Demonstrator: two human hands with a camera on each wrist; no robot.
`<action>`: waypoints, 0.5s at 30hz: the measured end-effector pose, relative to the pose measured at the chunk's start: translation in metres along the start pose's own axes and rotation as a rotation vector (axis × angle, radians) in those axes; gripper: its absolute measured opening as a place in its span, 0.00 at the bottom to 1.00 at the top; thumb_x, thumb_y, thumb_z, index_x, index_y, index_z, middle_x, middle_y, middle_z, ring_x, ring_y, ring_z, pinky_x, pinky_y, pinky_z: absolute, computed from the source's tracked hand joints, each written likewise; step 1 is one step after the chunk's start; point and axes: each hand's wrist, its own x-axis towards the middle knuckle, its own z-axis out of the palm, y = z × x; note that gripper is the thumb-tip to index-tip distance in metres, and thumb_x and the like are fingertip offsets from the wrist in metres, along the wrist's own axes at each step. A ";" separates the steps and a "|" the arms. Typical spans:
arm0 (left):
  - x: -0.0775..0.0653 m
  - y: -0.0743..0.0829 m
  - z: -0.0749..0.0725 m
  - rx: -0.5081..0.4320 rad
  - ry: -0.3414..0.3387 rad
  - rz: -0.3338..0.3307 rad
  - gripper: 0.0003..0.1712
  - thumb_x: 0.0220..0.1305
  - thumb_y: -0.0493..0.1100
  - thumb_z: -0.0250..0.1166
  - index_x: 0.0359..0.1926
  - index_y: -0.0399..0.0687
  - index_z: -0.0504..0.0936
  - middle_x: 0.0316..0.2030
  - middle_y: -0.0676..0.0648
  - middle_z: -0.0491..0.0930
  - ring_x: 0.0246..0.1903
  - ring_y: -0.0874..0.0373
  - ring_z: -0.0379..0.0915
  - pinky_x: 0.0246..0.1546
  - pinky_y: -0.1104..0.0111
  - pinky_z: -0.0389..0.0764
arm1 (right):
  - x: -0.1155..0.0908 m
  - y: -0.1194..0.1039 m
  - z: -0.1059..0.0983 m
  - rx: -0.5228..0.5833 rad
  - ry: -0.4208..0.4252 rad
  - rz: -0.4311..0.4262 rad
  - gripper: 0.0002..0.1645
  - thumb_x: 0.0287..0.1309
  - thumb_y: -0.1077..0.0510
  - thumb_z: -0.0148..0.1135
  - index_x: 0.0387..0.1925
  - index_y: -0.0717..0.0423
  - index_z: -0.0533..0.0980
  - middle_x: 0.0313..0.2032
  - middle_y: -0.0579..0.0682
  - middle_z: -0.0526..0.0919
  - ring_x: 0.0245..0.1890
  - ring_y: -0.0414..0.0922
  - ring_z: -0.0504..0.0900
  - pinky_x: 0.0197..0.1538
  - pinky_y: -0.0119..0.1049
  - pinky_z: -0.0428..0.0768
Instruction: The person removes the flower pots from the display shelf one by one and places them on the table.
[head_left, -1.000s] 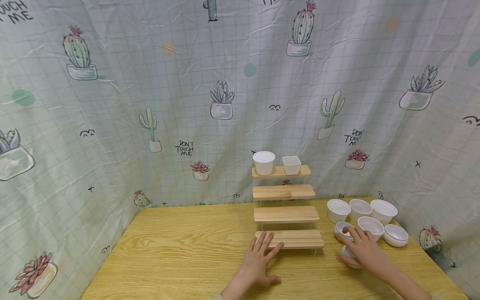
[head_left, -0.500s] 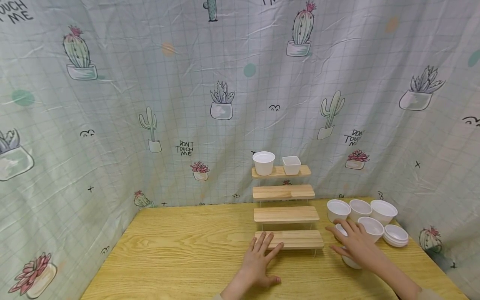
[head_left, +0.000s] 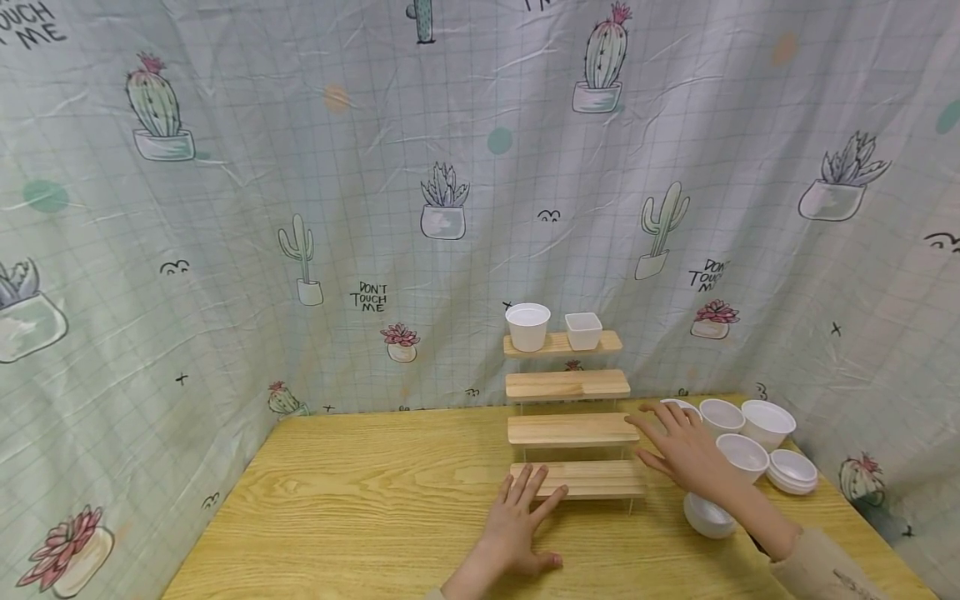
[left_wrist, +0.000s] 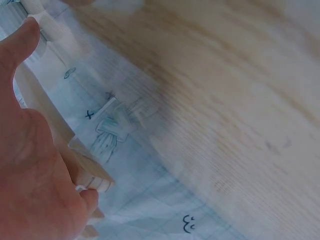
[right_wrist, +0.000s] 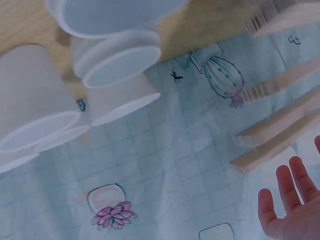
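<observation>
My left hand (head_left: 517, 525) rests its spread fingertips on the front edge of the lowest step (head_left: 600, 479) of a wooden stepped stand; the left wrist view shows its palm and thumb. My right hand (head_left: 686, 454), fingers extended and apart, is over the table between the stand's right end and a group of white bowls. The right wrist view shows nothing in its fingers (right_wrist: 287, 190). A round white tub (head_left: 528, 329) and a small square white cup (head_left: 583, 332) stand on the top step. The right hand and forearm partly cover a white tub (head_left: 681, 406) and a low bowl (head_left: 707, 517).
Farther right are white bowls (head_left: 741, 454), a larger tub (head_left: 768, 425) and a stack of shallow dishes (head_left: 792, 472). The yellow wood-grain table (head_left: 360, 500) extends left of the stand. A cactus-print curtain (head_left: 360, 192) hangs behind and along the sides.
My right hand has moved away from the small bowls, up and left toward the stand's right end, uncovering more of the front bowl. My left hand has stayed in place.
</observation>
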 end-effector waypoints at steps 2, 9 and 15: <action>0.000 0.000 0.000 -0.006 -0.003 -0.001 0.51 0.46 0.78 0.48 0.68 0.69 0.43 0.69 0.48 0.44 0.68 0.51 0.43 0.65 0.59 0.56 | 0.007 0.001 0.001 0.017 -0.013 0.008 0.30 0.62 0.36 0.36 0.47 0.51 0.73 0.42 0.55 0.74 0.40 0.52 0.71 0.37 0.48 0.68; 0.000 -0.001 0.004 -0.013 0.000 -0.007 0.51 0.45 0.78 0.48 0.68 0.69 0.42 0.69 0.48 0.43 0.68 0.51 0.42 0.65 0.58 0.55 | 0.031 0.007 0.008 0.005 0.013 0.000 0.27 0.61 0.38 0.42 0.45 0.53 0.73 0.41 0.58 0.74 0.38 0.54 0.72 0.33 0.47 0.68; -0.001 -0.001 0.003 0.000 0.018 0.004 0.51 0.45 0.78 0.48 0.68 0.69 0.44 0.69 0.47 0.45 0.68 0.51 0.44 0.64 0.59 0.57 | 0.052 0.013 0.009 0.014 0.033 0.030 0.37 0.61 0.34 0.27 0.45 0.54 0.73 0.40 0.58 0.74 0.38 0.55 0.72 0.33 0.50 0.70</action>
